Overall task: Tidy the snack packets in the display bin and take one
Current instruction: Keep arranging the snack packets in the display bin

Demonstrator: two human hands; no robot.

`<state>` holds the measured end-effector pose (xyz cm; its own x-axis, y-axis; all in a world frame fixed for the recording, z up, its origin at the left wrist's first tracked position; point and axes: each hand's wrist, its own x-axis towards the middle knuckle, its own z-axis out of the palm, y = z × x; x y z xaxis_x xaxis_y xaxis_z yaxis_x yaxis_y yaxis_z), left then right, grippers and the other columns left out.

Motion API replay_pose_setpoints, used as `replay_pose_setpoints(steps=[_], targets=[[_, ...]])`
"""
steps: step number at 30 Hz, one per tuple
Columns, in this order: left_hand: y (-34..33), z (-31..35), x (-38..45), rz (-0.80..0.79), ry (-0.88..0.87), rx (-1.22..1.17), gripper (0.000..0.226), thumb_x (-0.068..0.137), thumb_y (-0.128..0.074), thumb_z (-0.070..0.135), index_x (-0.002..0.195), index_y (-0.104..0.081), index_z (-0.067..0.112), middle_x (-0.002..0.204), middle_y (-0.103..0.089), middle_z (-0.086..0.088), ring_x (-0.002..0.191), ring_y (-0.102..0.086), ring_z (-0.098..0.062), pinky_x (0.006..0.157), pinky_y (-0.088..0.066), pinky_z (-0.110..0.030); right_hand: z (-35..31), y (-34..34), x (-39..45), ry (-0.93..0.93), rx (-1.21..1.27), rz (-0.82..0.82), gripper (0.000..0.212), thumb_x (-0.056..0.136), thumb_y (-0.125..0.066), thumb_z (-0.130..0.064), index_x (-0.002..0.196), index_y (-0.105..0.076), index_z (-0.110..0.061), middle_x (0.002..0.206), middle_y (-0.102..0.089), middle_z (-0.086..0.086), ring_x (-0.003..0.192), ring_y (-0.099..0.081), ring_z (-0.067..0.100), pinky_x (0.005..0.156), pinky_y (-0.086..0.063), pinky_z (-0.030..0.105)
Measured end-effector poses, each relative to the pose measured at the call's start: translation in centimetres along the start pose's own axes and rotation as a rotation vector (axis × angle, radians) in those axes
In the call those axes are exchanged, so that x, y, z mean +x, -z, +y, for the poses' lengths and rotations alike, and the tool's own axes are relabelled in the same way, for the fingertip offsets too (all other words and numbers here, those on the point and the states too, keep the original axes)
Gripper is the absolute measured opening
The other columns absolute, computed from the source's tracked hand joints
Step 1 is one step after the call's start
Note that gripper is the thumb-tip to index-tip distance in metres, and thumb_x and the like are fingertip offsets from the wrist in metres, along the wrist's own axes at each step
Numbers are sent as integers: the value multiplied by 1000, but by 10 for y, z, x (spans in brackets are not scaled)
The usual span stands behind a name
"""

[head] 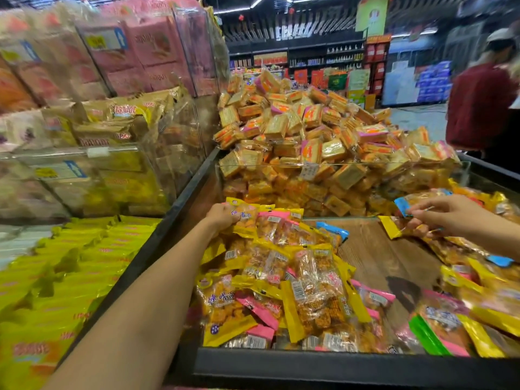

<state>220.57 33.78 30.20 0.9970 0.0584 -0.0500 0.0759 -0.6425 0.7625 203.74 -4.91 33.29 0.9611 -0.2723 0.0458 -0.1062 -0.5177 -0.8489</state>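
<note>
Packets (284, 266) look light, slick, crinkly (contents likely brittle): left hand (222, 218) grips a yellow one, right hand (439, 213) pinches a blue-edged one (405, 202); hold by sealed edges.

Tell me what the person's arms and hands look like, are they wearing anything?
Both arms are bare, with no sleeves, gloves, watch or bracelets showing. The left hand comes at the end of a long bare forearm reaching up from the bottom edge. The right hand comes in from the right edge. No rings show on the fingers, though the picture is blurry.

Bright overhead strip lights (270, 1), glare on packets, edges blurred w/ wide-angle warp, bg soft
</note>
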Motion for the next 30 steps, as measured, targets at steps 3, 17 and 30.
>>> replay_pose_setpoints(steps=[3, 17, 30], targets=[[0, -3, -1, -15, 24, 29, 57, 86, -69, 26, 129, -47, -3, 127, -55, -22, 116, -55, -35, 94, -47, -40, -1, 4, -3, 10, 10, 2, 11, 93, -54, -6, 92, -65, -3, 81, -69, 16, 68, -60, 29, 54, -50, 25], [-9, -8, 9, -66, 102, 33, 53, 90, -64, 30, 126, -51, -6, 122, -57, -24, 108, -57, -34, 88, -47, -40, 23, 62, -32, 36, -3, 119, 10, 93, -55, -5, 92, -65, -5, 81, -69, 15, 60, -65, 18, 46, -48, 13], [-162, 169, -22, -49, -747, 517, 37, 99, -47, 27, 120, -49, -3, 118, -55, -21, 110, -51, -34, 79, -34, -29, 72, 86, -13, 200, -816, 26, 10, 93, -56, -22, 100, -62, -18, 79, -65, 0, 75, -59, 15, 62, -38, 18]])
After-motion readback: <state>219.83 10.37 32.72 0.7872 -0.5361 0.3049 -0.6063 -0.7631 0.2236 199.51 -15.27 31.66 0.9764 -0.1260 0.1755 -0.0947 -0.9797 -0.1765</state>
